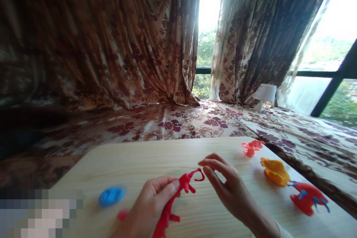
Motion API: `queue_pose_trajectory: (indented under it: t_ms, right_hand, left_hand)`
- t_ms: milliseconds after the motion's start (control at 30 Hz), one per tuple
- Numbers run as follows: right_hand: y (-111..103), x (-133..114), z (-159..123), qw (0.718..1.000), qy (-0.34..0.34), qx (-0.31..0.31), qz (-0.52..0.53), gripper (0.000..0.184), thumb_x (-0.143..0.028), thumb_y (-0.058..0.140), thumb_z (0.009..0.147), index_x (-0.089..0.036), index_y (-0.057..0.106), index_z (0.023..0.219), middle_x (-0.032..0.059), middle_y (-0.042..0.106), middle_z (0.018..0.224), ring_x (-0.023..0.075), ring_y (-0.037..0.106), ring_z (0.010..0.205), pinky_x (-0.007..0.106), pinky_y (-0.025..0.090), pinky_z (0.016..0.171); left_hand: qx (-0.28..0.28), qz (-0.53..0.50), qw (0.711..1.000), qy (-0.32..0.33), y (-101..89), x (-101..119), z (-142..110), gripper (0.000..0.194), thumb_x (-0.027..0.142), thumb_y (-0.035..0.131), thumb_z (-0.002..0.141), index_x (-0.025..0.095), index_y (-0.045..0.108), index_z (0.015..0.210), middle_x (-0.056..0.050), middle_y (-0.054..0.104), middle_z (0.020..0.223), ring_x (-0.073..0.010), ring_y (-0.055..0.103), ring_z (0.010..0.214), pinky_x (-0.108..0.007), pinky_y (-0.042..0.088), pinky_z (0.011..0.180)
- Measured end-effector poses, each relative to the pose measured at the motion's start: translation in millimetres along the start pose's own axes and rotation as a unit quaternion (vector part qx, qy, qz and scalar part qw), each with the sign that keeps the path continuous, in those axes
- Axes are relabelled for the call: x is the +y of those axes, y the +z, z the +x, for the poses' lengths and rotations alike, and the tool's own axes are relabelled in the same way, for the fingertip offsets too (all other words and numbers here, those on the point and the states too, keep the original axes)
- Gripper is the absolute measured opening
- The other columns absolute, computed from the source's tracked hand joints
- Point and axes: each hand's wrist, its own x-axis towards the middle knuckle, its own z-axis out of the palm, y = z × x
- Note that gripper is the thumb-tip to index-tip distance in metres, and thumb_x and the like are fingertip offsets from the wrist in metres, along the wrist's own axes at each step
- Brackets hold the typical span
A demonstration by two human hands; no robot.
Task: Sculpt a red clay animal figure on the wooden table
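My left hand (156, 200) pinches a red modelling-clay figure (165, 218) between thumb and fingers. The figure has a long body, short leg-like stubs and a thin curled strand at its upper end; its lower end runs out of the frame. Close to that strand is my right hand (230, 189), thumb and index fingertips drawn together. Whether a bit of clay sits between those tips, or they only brush the strand, I cannot tell. A blue lump of clay (111, 196) lies left of my left hand, and a small red piece (122, 214) is partly hidden by the wrist.
Along the right side of the wooden table (134, 156) stand a coral clay piece (252, 148), a yellow clay piece (275, 172) and a red clay piece with blue strands (309, 198). Behind are a flowered cover (173, 124), curtains (156, 44) and a white lamp (266, 93).
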Motion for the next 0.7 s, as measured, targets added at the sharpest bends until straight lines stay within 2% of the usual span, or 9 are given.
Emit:
queue_pose_trajectory:
  t_ms: [200,367,600,700]
  right_hand:
    - [2,-1,-2,1.000,0.002,-0.025,-0.002,0.017,-0.016,0.052,0.088,-0.019,0.063,0.100,0.0053,0.059,0.088,0.0158,0.058,0.079,0.028,0.048,0.070]
    - [6,4,-2,0.999,0.002,-0.032,-0.004,0.012,-0.016,0.051,0.088,-0.018,0.062,0.089,0.0037,0.058,0.082,0.0143,0.055,0.074,0.026,0.046,0.066]
    - [5,-5,-2,0.999,0.022,-0.042,0.012,0.027,-0.023,0.043,0.094,-0.017,0.057,0.071,0.0023,0.054,0.072,0.0134,0.052,0.067,0.025,0.043,0.062]
    - [3,-3,-1,0.997,0.058,-0.045,0.033,0.029,-0.027,0.039,0.096,-0.018,0.060,0.077,0.0032,0.057,0.079,0.0141,0.056,0.072,0.025,0.044,0.067]
  left_hand:
    - [-0.004,0.006,1.000,-0.011,-1.0,-2,-1,0.040,0.051,0.067,0.066,0.015,0.071,0.084,-0.003,0.062,0.069,-0.0119,0.053,0.054,-0.024,0.052,0.049]
    - [0.008,0.013,1.000,-0.006,-0.6,-3,1,0.041,0.052,0.067,0.065,0.015,0.071,0.083,-0.002,0.060,0.070,-0.0125,0.053,0.056,-0.024,0.051,0.046]
    - [0.022,0.020,1.000,0.007,-1.4,-10,9,0.042,0.054,0.069,0.062,0.014,0.069,0.075,-0.002,0.061,0.067,-0.0106,0.051,0.053,-0.019,0.047,0.039]
    - [0.032,0.011,0.999,-0.002,-3.5,-11,9,0.042,0.053,0.069,0.062,0.014,0.069,0.079,-0.003,0.065,0.069,-0.0121,0.054,0.054,-0.020,0.048,0.041]
